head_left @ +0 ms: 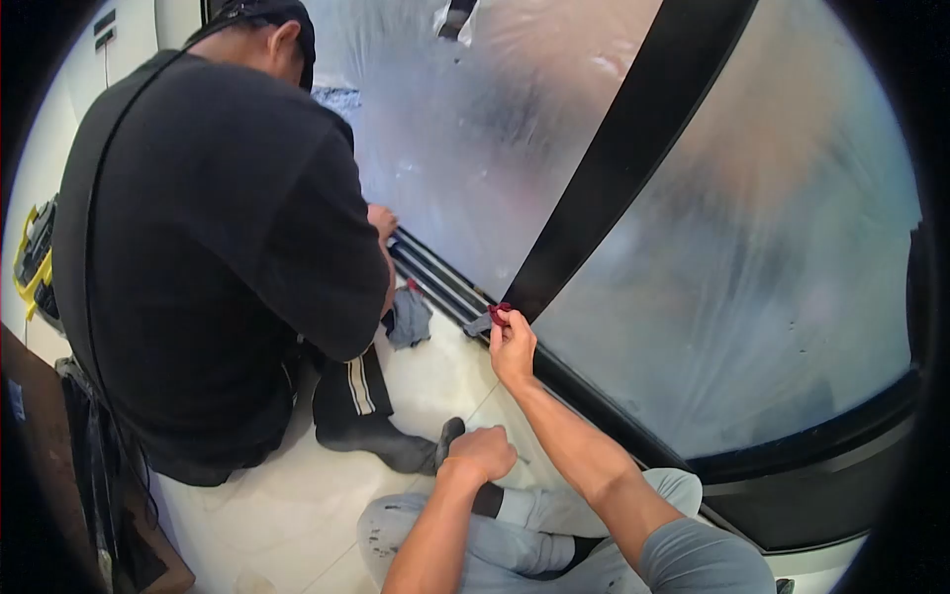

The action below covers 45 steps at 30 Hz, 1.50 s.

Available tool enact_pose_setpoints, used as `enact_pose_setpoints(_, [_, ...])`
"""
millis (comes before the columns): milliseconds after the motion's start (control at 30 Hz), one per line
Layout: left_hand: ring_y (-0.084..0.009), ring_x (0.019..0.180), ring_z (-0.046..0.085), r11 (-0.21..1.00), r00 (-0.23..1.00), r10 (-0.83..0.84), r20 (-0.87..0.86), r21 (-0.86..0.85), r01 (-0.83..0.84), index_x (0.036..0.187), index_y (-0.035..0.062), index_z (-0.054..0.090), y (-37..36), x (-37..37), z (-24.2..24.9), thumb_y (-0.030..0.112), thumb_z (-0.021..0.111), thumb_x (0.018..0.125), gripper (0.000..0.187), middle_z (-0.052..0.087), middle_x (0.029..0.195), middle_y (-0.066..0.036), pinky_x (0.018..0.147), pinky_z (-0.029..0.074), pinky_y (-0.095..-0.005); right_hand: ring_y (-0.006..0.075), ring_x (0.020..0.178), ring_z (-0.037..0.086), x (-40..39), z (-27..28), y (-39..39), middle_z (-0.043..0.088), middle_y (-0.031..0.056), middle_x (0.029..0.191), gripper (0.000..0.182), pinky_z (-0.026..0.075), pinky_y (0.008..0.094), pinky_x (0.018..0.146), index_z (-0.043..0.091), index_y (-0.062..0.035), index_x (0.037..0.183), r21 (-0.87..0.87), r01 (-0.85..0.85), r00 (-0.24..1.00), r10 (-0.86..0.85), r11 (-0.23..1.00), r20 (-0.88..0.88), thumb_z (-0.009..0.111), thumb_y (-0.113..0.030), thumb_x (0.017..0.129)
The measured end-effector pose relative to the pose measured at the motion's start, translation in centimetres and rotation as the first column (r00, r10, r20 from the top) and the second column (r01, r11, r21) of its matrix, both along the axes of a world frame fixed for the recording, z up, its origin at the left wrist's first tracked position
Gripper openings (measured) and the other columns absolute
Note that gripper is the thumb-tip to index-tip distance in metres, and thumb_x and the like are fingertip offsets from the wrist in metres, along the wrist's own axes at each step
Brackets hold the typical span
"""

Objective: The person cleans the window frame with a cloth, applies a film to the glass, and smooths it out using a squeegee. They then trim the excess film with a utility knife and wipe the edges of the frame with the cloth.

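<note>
My right hand reaches to the foot of the black door frame post, its fingers pinching a dark red and grey rag. The rag's grey end lies on the black floor track. My left hand is closed in a fist above my crossed legs. A thin, greyish tip shows past its fingers, but I cannot tell what it belongs to. Just left of that fist is the dark sock on the foot of the person beside me.
A person in a black shirt crouches at the left, one hand at the track's far end. A grey cloth lies on the pale tiled floor. Plastic-covered glass panels stand beyond the track. A yellow and black case sits far left.
</note>
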<state>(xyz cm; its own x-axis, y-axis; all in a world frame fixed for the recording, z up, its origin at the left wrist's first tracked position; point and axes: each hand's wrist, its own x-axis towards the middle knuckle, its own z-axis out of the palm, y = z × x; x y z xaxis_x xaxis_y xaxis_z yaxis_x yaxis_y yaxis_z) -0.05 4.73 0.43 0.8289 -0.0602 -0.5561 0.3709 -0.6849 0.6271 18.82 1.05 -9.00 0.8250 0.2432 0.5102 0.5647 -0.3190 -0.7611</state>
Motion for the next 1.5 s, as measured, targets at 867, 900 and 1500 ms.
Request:
enact_pose_setpoints(867, [-0.0377,0.119,0.061,0.993,0.994,-0.114,-0.007,0.043,0.114,0.122,-0.0010,0.064,-0.8,1.0,-3.9,0.038,0.050,0.093,0.051,0.064,0.127,-0.024,0.102,0.046,-0.0442,0.0257,0.084,0.064,5.4,58.7,-2.9,0.065,0.0077,0.096,0.027,0.047,0.0445,0.073,0.071,-0.0174,0.107,0.056,0.295,0.032,-0.068,0.954,0.997,0.067,-0.009,0.081])
enact_pose_setpoints(900, [-0.0370,0.120,0.060,0.993,0.994,-0.110,-0.002,0.045,0.110,0.122,-0.0005,0.065,-0.8,1.0,-4.1,0.039,0.051,0.094,0.050,0.064,0.127,-0.023,0.103,0.046,-0.0435,0.0254,0.085,0.062,5.2,56.4,-3.1,0.064,0.0064,0.093,0.028,0.042,0.0453,0.073,0.072,-0.0225,0.103,0.069,0.458,0.026,-0.090,0.886,0.996,0.067,-0.012,0.078])
enact_pose_setpoints(1500, [-0.0373,0.116,0.063,0.877,0.849,0.472,0.239,-0.233,-0.421,0.139,-0.0032,0.050,1.4,1.2,-2.6,0.041,0.054,0.095,0.062,0.061,0.130,-0.026,0.095,0.050,-0.0434,0.0363,0.094,0.062,-5.1,15.9,-0.5,0.066,0.0146,0.095,0.035,0.049,0.0454,0.083,0.071,-0.0094,0.115,-0.421,-0.194,0.946,0.282,0.886,0.158,0.051,-0.003,0.087])
